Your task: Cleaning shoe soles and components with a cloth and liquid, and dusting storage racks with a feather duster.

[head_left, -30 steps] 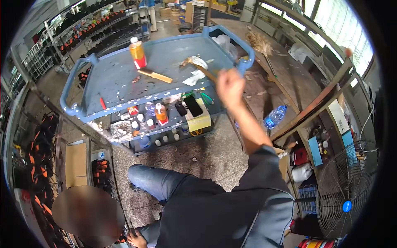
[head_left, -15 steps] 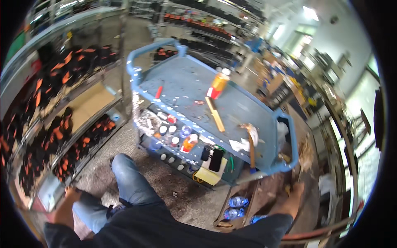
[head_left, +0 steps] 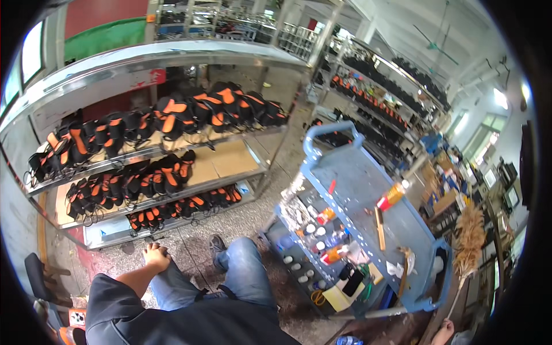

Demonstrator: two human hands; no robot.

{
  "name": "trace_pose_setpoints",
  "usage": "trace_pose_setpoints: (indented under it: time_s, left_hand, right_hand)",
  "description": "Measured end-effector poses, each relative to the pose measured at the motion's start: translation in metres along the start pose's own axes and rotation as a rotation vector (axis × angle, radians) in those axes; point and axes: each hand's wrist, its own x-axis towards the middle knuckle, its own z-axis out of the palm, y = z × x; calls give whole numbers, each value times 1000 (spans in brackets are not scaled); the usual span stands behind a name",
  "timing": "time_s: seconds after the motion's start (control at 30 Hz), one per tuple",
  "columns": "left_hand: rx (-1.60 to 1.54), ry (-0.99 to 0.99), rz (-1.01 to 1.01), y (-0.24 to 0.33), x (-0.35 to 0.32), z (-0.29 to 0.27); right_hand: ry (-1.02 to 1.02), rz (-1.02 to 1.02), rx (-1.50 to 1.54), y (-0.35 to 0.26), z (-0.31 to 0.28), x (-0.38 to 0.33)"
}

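Observation:
My left hand point(head_left: 156, 256) lies on my left thigh near the knee, fingers laid flat and holding nothing. At the lower right edge, my right hand point(head_left: 443, 332) is closed around the thin handle of a feather duster point(head_left: 470, 233). Brown plumes point up and away from me, beside the right end of a blue plastic cart point(head_left: 351, 167). On the cart top are an orange-and-red bottle point(head_left: 392, 195), a wooden stick point(head_left: 380, 229), a red marker-like piece point(head_left: 332, 186) and a hammer-like tool point(head_left: 405, 270). Part of my right hand is cut off by the frame.
To the left, a metal rack point(head_left: 230, 135) carries rows of black shoe-like pieces with orange patches. The cart's lower shelf holds several white-capped bottles, a black phone point(head_left: 353, 283) and yellow paper point(head_left: 339, 298). A dark chair point(head_left: 43, 282) stands at left; cardboard boxes point(head_left: 440, 198) are at right.
My view has turned left, so the rack fills more of it and the cart sits further right. My left hand now rests on my thigh. The feather duster shows sharply, before a blur.

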Motion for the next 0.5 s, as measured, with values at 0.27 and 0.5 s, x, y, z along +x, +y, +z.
trace_pose_setpoints:
  time_s: [0.27, 0.5]
  left_hand:
    - [-52, -30, -69, -79, -46, -36]
    - [-69, 105, 12, -124, -64, -44]
  right_hand:
    - [-230, -241, 357, -134, 22, -92]
    - [-730, -787, 702, -418, 141, -201]
